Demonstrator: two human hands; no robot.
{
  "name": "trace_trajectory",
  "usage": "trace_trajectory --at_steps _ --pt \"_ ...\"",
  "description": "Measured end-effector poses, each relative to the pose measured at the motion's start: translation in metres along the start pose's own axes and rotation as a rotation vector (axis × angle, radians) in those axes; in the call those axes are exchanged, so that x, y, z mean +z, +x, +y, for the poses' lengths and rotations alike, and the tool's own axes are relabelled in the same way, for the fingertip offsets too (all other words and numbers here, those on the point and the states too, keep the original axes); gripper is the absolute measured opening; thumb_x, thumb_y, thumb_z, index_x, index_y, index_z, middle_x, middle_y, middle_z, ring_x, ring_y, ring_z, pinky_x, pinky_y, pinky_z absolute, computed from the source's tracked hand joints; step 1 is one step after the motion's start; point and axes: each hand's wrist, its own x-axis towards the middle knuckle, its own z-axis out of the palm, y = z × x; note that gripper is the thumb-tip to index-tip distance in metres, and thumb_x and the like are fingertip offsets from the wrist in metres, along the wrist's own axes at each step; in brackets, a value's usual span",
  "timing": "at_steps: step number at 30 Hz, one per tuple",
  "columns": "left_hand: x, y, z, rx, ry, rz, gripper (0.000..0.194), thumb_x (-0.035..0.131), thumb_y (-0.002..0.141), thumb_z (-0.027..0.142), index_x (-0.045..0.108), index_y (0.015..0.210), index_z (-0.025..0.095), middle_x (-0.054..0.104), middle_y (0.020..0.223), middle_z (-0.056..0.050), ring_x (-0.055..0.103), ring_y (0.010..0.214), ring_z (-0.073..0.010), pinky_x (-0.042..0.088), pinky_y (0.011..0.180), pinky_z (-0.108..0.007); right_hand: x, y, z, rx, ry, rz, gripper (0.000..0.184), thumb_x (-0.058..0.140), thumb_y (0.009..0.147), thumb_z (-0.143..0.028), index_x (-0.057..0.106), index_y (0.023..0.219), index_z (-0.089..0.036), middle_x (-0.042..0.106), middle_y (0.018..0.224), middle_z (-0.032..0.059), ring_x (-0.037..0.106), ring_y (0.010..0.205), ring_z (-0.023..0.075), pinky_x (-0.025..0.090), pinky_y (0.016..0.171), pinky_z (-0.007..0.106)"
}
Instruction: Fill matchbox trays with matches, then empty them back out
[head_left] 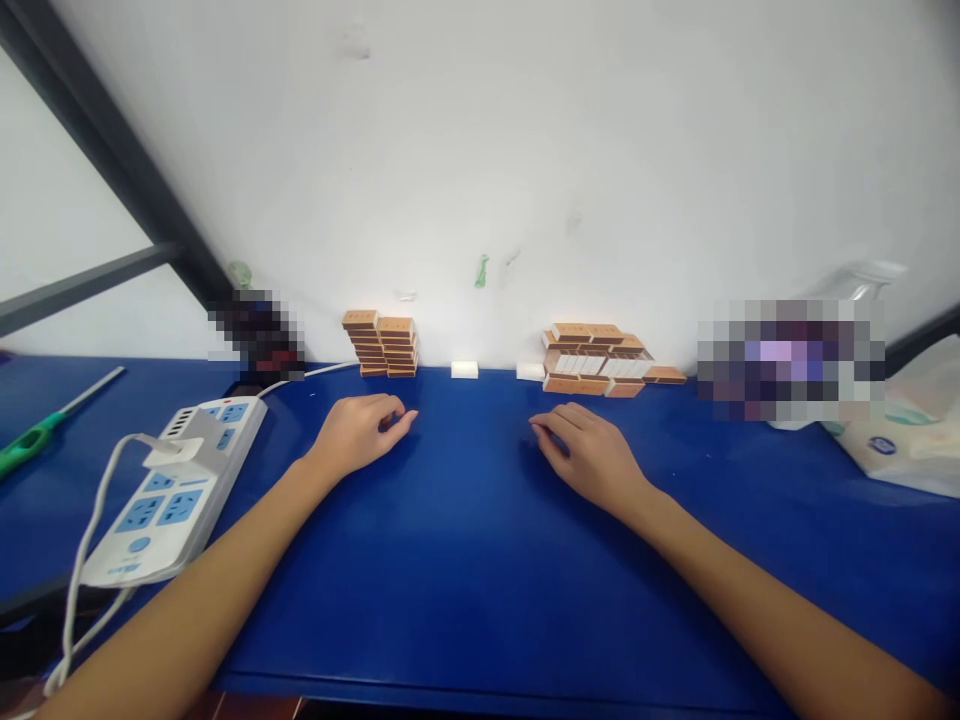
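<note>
My left hand (365, 432) rests on the blue table (450, 570) with its fingers loosely bent. A small gap shows between thumb and index finger, with nothing in it. Behind it, two columns of stacked brown boxes (380, 345), which look like matchboxes, stand by the wall. On the right, my right hand (585, 450) also lies on the table, fingers loosely curved and holding nothing visible. Beyond it is a wider pile of similar boxes (592, 360), some showing white faces. Two small white blocks, a left one (464, 370) and a right one (530, 371), lie between the piles.
At left, a white power strip (180, 490) with a plugged-in cable (96, 520) lies near my left forearm. A green-handled tool (34, 440) is further left. A white-and-clear plastic package (911, 430) sits at the far right. The white wall (465, 150) bounds the back.
</note>
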Motion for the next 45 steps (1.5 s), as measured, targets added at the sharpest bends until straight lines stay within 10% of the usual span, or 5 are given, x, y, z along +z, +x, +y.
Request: trace_trajectory --at_steps 20,26,45 --pt "0.001 -0.002 0.02 -0.015 -0.019 -0.074 0.029 0.055 0.102 0.042 0.071 0.09 0.022 0.07 0.075 -0.001 0.063 0.069 -0.0175 0.047 0.064 -0.031 0.011 -0.001 -0.007 0.035 -0.037 -0.098 0.017 0.054 0.103 -0.019 0.071 0.103 -0.015 0.07 0.091 0.0073 0.066 0.086 0.0218 0.05 0.073 0.034" --pt "0.016 0.039 0.037 -0.127 0.108 -0.246 0.057 0.054 0.1 0.056 0.06 0.137 0.013 0.072 0.127 -0.016 0.061 0.119 -0.0323 0.05 0.101 -0.043 0.014 0.0 -0.01 0.074 -0.085 -0.159 0.02 0.052 0.104 -0.02 0.071 0.104 -0.017 0.071 0.095 0.0077 0.068 0.089 0.0216 0.049 0.07 0.033" --pt "0.091 0.127 0.066 -0.05 0.132 -0.197 0.021 0.054 0.102 0.023 0.074 0.106 0.017 0.074 0.106 -0.015 0.062 0.108 -0.0305 0.045 0.09 -0.044 0.001 -0.002 -0.019 0.049 -0.042 -0.108 0.021 0.05 0.105 -0.021 0.07 0.098 -0.019 0.071 0.088 0.0062 0.065 0.084 0.0198 0.046 0.072 0.032"
